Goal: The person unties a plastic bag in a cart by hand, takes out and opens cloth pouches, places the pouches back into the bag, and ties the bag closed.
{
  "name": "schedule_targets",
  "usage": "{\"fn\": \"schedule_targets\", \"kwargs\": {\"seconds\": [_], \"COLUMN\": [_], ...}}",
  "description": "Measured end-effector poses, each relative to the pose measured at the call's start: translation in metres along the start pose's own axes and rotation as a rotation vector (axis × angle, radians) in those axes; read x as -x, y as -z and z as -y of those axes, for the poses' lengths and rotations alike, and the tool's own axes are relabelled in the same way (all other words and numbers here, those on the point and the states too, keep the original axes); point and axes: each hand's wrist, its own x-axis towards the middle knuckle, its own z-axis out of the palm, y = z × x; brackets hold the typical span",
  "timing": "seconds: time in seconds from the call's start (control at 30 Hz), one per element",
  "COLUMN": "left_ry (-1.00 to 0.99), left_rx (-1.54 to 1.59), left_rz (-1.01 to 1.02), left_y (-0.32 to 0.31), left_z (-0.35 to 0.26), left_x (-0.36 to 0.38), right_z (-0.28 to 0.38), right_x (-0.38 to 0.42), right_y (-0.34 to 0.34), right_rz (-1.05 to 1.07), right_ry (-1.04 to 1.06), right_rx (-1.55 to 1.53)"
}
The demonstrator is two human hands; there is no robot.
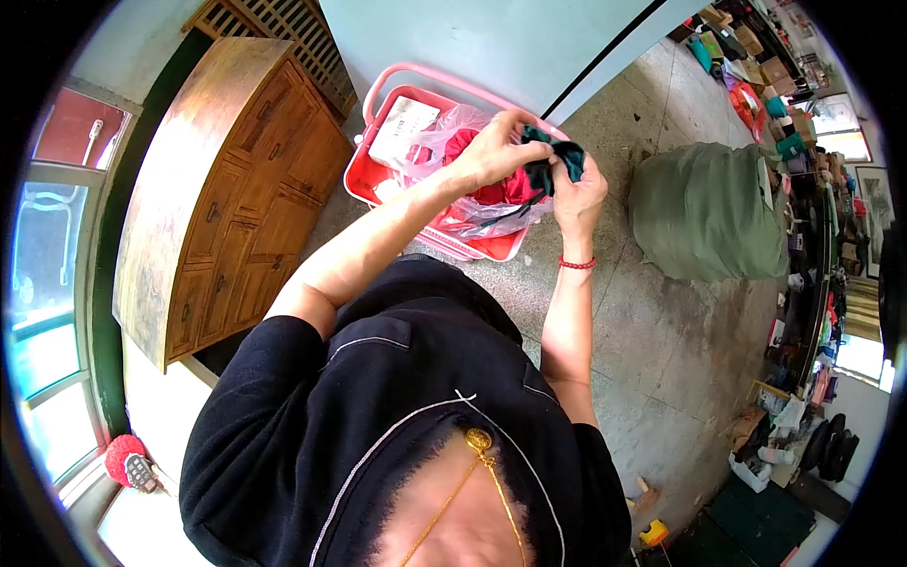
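Standing close, I see first the person's black collared shirt with thin white piping (416,416), and a thin gold chain with a round pendant (478,440) hanging at the neck. Both bare forearms go up from the body and meet over the basket.

The left hand (493,149) has its fingers curled tight around a small dark green piece of cloth (553,161), gripping it from the top. The right hand (578,194) pinches the same cloth from the other side, fingers closed on its edge; a red bead bracelet (576,264) sits on that wrist. So the cloth is in the air, held between the two hands, just above the basket.

Below the hands stands a red plastic basket with a pink handle (378,184) on the grey stone floor (661,331). Inside it lies a clear plastic bag with red fabric (472,189), and also a flat white packet (402,128).

To one side of the basket is a brown wooden cabinet with many drawers (236,189), against the wall by the window. On the other side, well apart from the basket, rests a big stuffed olive-green sack (704,213). Farther away, along the wall, shelves crowded with colourful goods (803,151) are seen, too small to tell apart.
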Motion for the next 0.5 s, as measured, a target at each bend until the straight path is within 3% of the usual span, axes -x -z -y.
{"fn": "schedule_targets", "kwargs": {"seconds": [0.07,0.1,0.27,0.37,0.5], "left_ry": [-0.065,-0.307,-0.367,-0.544,-0.493], "left_rx": [-0.190,-0.332,-0.630,-0.649,-0.556], "left_rz": [0.336,0.258,0.323,0.150,0.026], "left_y": [0.005,0.003,0.001,-0.007,-0.016], "left_z": [-0.006,-0.001,-0.002,0.004,0.007], "left_x": [-0.007,-0.011,-0.024,-0.022,-0.024], "right_z": [0.005,0.005,0.020,0.027,0.029], "right_x": [0.001,0.000,-0.002,-0.010,-0.030], "right_y": [0.001,0.001,-0.001,-0.003,0.002], "right_rz": [0.050,0.080,0.115,0.132,0.189], "right_ry": [0.085,0.049,0.018,0.028,-0.036], "right_rx": [0.037,0.118,0.140,0.184,0.301]}}
